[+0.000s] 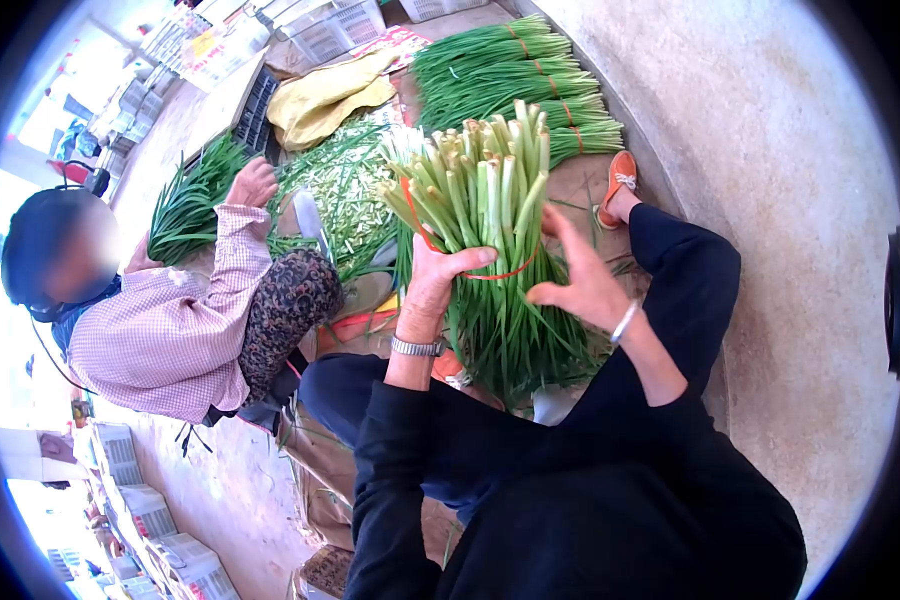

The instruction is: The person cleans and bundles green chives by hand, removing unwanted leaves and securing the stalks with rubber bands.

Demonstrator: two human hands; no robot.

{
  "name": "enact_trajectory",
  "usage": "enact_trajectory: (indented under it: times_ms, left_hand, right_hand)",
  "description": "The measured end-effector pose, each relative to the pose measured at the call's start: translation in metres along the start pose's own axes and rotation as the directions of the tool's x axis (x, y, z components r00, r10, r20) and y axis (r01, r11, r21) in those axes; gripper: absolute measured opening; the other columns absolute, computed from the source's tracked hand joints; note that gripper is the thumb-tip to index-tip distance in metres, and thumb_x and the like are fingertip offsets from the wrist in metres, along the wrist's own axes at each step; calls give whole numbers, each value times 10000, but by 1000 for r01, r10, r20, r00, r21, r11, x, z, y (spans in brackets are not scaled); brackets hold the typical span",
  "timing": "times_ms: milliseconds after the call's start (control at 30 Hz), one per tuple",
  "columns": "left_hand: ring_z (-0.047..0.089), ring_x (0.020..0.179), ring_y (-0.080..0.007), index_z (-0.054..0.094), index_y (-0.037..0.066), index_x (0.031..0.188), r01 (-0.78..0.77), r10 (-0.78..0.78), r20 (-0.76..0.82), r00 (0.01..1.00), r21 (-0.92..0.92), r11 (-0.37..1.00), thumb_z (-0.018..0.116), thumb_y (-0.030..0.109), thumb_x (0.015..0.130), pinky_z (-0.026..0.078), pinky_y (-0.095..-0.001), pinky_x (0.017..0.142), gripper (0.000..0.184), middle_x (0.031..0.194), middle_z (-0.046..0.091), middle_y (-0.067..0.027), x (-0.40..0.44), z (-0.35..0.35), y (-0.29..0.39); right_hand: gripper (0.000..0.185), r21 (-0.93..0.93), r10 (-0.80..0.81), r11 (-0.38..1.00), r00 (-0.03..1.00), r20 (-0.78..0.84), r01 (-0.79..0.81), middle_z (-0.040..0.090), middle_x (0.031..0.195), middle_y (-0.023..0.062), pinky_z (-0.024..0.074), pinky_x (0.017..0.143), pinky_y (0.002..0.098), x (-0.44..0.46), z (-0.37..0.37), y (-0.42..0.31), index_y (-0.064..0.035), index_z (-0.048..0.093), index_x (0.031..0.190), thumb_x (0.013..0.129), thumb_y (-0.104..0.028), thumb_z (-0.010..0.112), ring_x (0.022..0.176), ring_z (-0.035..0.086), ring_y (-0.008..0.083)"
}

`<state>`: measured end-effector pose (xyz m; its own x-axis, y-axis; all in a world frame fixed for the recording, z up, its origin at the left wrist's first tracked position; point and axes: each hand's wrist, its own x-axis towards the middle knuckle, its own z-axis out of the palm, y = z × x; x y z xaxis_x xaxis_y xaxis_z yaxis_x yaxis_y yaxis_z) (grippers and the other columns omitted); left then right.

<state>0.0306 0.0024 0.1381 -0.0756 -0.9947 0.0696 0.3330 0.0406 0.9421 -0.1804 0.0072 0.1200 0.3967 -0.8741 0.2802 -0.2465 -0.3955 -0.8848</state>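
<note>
A thick bunch of garlic greens [500, 200] stands in front of me, pale cut ends up and green leaves hanging down. My left hand [438, 272] grips its left side, with the thumb laid across the stalks. A red band [490, 275] loops round the bunch at thumb height, and part of it runs up the left side. Beside the bunch on the right is my right hand [585, 280], open, thumb and fingers apart. Its fingertips are near the stalks; I cannot tell whether they touch.
Several tied bundles of greens [515, 75] lie along the wall. Trimmings [355, 190] cover the floor ahead, near a yellow sack [332, 98]. On the left a co-worker [165, 335] squats, handling loose greens [202, 200]. A flat blade [310, 215] is near their knee. White crates [335, 30] stand behind.
</note>
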Motion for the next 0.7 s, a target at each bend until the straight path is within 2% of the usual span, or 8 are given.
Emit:
enact_trajectory:
  times_ms: [133, 300, 400, 467, 533, 600, 667, 700]
  left_hand:
    - [612, 848, -153, 569, -14, 1080, 2, -3, -30, 1000, -30, 1000, 752, 25, 593, 491, -297, 790, 522, 971, 642, -72, -1, 6, 4]
    - [597, 932, -176, 496, -36, 1191, -71, 71, 2, 997, 179, 981, 781, 138, 700, 485, -313, 838, 594, 1069, 613, -95, 5, -5, 2]
    - [596, 954, -173, 470, -44, 1225, -139, 142, -6, 990, 146, 979, 734, 76, 743, 485, -310, 841, 562, 1102, 603, -111, 8, -12, 5]
    - [623, 863, -140, 601, -18, 1075, -93, 110, -79, 991, 195, 976, 644, 27, 809, 491, -270, 806, 273, 959, 656, -99, 6, -32, 1]
    - [631, 807, -142, 640, -5, 975, 16, 35, -164, 986, 298, 954, 621, 78, 834, 473, -265, 781, 165, 874, 665, -100, 1, -45, 11]
    - [618, 750, -127, 637, 0, 969, 17, 100, -265, 959, 406, 914, 646, 112, 820, 474, -260, 722, 187, 847, 661, -76, 2, -69, 6]
    - [615, 720, -153, 625, -25, 963, 88, 349, -441, 827, 715, 694, 656, 88, 793, 490, -275, 707, 206, 808, 655, -76, 2, -79, 19]
    - [603, 743, -177, 617, -16, 956, 120, 541, -406, 736, 866, 486, 683, 91, 759, 486, -301, 728, 234, 827, 642, -91, 0, -76, 29]
  right_hand:
    - [889, 190, 106, 977, 994, -14, -101, 536, 1193, 182, 378, 978, 354, 9, 31, 12, -9, 338, 1324, 629, -306, 806, 1144, 511, 273]
    - [791, 272, 60, 962, 988, -143, -19, 577, 1133, 138, 401, 939, 320, 15, 39, 20, 7, 397, 1287, 644, -247, 783, 1069, 545, 203]
    - [749, 295, 97, 955, 980, -174, -42, 577, 1131, 124, 402, 933, 312, 17, 33, 27, 14, 420, 1272, 655, -227, 770, 1051, 542, 185]
    - [714, 297, 152, 951, 969, -196, -89, 577, 1128, 111, 400, 932, 303, 15, 29, 32, 18, 435, 1262, 666, -210, 757, 1038, 541, 177]
    - [709, 341, 157, 936, 968, -196, -83, 577, 1130, 102, 398, 932, 296, 14, 23, 30, 18, 437, 1261, 669, -209, 755, 1036, 539, 169]
    - [711, 313, 189, 942, 961, -201, -119, 578, 1128, 95, 399, 931, 294, 11, 14, 34, 17, 436, 1263, 670, -210, 756, 1034, 538, 162]
    - [716, 287, 178, 952, 959, -223, -110, 578, 1131, 98, 400, 932, 294, 9, 7, 38, 20, 438, 1259, 664, -214, 761, 1038, 540, 166]
    - [716, 244, 183, 962, 953, -240, -124, 580, 1130, 102, 402, 930, 296, 8, 4, 36, 17, 441, 1254, 660, -217, 765, 1038, 543, 167]
